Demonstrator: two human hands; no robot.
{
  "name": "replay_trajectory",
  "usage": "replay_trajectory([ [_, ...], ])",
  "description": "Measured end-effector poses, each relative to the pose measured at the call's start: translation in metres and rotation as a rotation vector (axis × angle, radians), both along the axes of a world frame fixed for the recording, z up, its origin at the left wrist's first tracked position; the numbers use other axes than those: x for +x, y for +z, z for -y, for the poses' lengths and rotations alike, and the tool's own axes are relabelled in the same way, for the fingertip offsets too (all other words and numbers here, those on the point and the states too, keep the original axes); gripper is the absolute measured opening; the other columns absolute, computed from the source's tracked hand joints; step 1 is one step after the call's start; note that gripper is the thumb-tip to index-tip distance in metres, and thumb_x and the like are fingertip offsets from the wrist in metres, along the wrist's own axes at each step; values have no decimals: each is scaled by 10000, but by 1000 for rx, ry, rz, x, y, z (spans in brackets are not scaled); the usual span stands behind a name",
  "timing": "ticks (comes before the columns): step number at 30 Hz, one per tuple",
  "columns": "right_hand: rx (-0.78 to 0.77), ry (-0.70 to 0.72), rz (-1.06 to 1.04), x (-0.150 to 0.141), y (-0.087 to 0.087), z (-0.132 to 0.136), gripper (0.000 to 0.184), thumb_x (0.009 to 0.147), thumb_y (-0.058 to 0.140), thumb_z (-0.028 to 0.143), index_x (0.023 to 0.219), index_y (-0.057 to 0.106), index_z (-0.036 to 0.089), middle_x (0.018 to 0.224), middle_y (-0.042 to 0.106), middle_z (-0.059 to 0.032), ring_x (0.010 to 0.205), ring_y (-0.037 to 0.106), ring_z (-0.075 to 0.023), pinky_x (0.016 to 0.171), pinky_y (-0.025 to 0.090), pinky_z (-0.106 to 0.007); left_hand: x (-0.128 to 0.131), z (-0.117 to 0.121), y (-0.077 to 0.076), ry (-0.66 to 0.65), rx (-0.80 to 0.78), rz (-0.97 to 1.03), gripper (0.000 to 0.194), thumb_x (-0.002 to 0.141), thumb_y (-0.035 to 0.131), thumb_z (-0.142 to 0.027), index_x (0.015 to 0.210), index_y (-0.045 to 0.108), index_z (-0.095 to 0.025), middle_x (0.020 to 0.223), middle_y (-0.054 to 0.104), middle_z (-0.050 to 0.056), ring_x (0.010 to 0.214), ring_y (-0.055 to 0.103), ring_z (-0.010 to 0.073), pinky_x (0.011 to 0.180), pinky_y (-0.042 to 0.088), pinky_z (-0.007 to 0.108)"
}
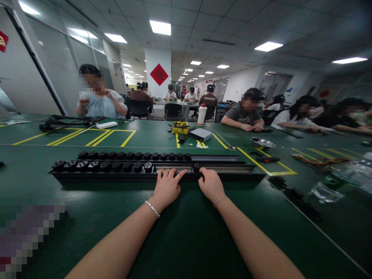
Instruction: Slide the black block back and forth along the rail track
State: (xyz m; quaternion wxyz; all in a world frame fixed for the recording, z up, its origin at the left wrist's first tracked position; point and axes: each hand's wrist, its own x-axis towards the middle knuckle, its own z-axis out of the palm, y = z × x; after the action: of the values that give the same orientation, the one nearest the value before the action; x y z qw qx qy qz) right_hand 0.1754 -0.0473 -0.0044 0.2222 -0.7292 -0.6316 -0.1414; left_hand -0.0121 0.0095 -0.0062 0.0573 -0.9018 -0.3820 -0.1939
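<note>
A long black track (116,177) lies across the green table in front of me, with several black round socket modules (116,167) seated in its left part. My left hand (167,186) rests on the near edge of this track, fingers spread over its bare silvery channel, holding nothing. Farther right, a single black module (197,166) sits in the channel. The curled fingers of my right hand (211,185) grip it from the right side; the thumb is partly hidden. Just behind runs a second black track (215,158), also carrying a row of modules.
Beyond the tracks are a grey box (200,134), a yellow block with cables (180,127), a white bottle (201,115) and a metal bowl (262,143). Dark parts (296,197) and a clear plastic bottle (331,188) lie to the right. Other people sit around the tables.
</note>
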Motion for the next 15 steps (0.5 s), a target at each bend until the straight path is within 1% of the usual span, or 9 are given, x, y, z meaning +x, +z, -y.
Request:
replay_trajectory([
  [6,0,-18,-19,0,1,0,202,765,440,125,888,586,190,836,639,-55,841,534,-186,819,369,-279,0,-1,-1,-3,-1,5,613,785,514,-218,1361,378,-380,1273,525,49,1167,452,252,1040,226,482],
  [8,-4,-15,-25,0,0,0,201,765,441,128,889,586,189,837,642,-54,847,539,-187,854,363,-289,0,-1,-2,-8,3,12,617,781,515,-215,1361,379,-379,1269,525,50,1165,453,253,1037,228,484],
  [10,-9,-19,-32,0,0,1,199,766,452,140,903,587,192,850,649,-49,861,548,-188,930,333,-320,0,-1,-2,-11,5,16,619,779,517,-214,1360,380,-376,1266,526,50,1164,453,253,1037,228,483],
  [12,-10,-35,-41,0,0,2,195,772,471,169,925,587,203,873,656,-40,889,557,-191,1004,274,-377,0,-1,-2,-13,7,17,616,780,516,-214,1359,381,-373,1263,527,50,1164,452,251,1037,229,481],
  [15,-11,-44,-54,2,0,4,178,787,510,249,945,587,220,907,662,-37,937,561,-204,1035,228,-438,0,-1,-1,-15,7,15,608,786,515,-219,1360,381,-372,1260,529,50,1160,454,251,1034,233,480],
])
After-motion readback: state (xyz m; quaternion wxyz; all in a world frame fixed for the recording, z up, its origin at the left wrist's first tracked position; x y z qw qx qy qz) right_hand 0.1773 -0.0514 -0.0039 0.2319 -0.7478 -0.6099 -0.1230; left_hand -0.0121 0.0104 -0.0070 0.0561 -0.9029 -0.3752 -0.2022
